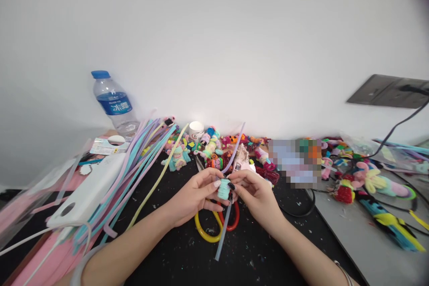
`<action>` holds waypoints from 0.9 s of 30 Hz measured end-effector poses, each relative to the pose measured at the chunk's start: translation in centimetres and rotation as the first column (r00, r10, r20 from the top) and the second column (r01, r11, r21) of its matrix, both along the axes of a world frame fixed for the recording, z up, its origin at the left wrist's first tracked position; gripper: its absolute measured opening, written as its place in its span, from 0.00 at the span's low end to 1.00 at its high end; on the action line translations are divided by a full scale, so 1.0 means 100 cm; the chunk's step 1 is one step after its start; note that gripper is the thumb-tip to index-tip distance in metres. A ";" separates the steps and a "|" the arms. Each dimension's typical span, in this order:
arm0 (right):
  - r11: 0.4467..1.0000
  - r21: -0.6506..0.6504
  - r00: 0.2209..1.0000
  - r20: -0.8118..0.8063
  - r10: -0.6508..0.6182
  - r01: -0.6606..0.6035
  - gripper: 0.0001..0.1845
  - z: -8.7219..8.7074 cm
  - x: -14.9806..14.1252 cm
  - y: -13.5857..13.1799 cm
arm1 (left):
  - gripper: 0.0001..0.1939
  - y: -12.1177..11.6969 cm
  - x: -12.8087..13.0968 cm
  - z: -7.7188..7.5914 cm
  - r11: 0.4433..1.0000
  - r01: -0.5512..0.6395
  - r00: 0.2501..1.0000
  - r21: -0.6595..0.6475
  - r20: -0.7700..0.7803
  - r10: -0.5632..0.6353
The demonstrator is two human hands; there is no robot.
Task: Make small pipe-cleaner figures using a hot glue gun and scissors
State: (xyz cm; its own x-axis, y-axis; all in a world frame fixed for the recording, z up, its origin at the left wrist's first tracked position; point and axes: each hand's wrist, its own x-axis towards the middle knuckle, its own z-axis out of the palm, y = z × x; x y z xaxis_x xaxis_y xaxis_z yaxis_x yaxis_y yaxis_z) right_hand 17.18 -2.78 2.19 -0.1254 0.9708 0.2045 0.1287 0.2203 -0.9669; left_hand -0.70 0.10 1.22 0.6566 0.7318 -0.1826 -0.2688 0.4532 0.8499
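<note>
Between my hands is a small mint-green coil (224, 189) of fuzzy pipe cleaner. My left hand (204, 190) grips it from the left with thumb and fingers. From the right, my right hand (253, 190) pinches at the coil's edge, its dark-nailed thumb touching it. A lavender pipe cleaner (238, 143) rises from behind the fingers. Below the coil, a grey-blue strip (223, 237) slants down; whether both are one piece is hidden. Scissors (207, 237) with yellow and red handles lie under my hands, their blades partly covered.
Loose pastel pipe cleaners (134, 174) and a white power strip (89, 190) lie left, near a water bottle (115, 103). Finished fuzzy figures (179, 154), a paper cup (196, 130) and a blurred-out patch (296, 161) line the wall. Cables (392, 134) and more figures (375, 181) sit right.
</note>
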 end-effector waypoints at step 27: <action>0.972 0.234 0.881 0.459 -0.115 0.005 0.11 -0.002 0.001 -0.002 | 0.08 -0.001 0.005 -0.002 0.851 -0.237 0.928 0.469 -0.151 0.341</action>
